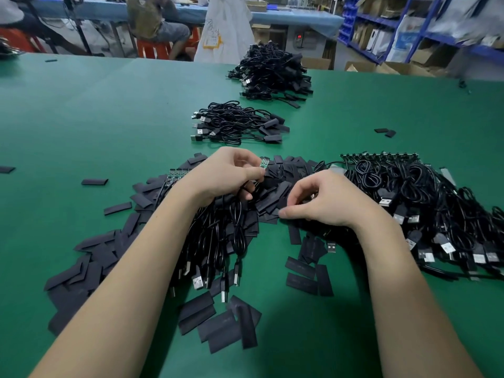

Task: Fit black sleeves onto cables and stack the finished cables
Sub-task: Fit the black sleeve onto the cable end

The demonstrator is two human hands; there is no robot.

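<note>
Near the middle of the frame the left hand [226, 173] grips a bundle of cables [218, 236] that hangs down toward the lower edge, and its thumb and forefinger pinch one cable's small green circuit board [264, 162], which stands nearly upright with its free end pointing up and slightly right. Just to the right and a little lower, the right hand [321, 200] hovers over the loose pile of black sleeves [272, 197] with its fingers curled downward; whether it has a sleeve pinched already I cannot tell, as the fingertips are hidden. The move ahead turns on this: the board lies up and to the left of the right hand, so a sleeve, whose long axis must line up with the board's upright axis, would likely be brought up and slid down over the tip. Finished cables lie in two heaps [237, 126] farther up the green tabletop [81, 118], with unsleeved ones piled at right [422, 203].
</note>
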